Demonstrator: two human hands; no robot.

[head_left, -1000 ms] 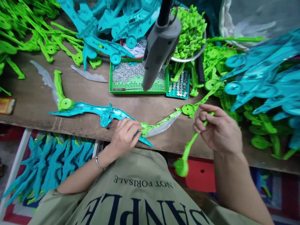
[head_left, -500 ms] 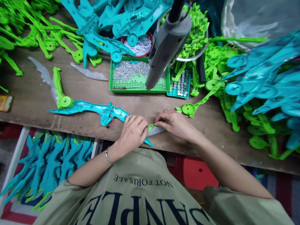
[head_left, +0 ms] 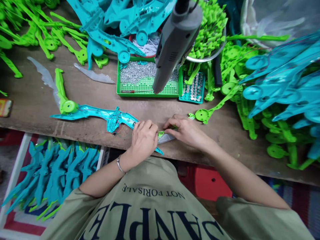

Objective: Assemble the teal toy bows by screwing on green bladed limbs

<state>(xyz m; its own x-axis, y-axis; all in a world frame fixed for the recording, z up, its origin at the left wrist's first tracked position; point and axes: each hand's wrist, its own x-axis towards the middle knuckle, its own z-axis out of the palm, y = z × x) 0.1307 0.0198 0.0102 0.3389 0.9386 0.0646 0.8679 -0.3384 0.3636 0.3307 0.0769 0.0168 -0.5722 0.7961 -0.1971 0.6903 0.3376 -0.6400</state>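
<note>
A long blue plastic shell (head_left: 97,114) with thin wires lies along the bench's near edge, a green arm piece (head_left: 68,106) joined at its left end. My left hand (head_left: 145,136) is closed over the shell's right end, covering it. Beside it, my right hand (head_left: 183,130) pinches at a green piece with a translucent blade (head_left: 166,138); the fingers hide most of the green piece. A loose green arm with a round disc (head_left: 202,115) rests just beyond my right hand.
A green tray (head_left: 150,94) of screws holds a screwdriver, beside a small teal tray (head_left: 191,97) of round metal parts. A grey hanging tool (head_left: 172,46) overhangs them. Blue shells (head_left: 287,90) and green parts crowd the right; more lie at the back left.
Both hands keep nearly the same place and grip, with slight finger movement. The whole view has shifted a little.
</note>
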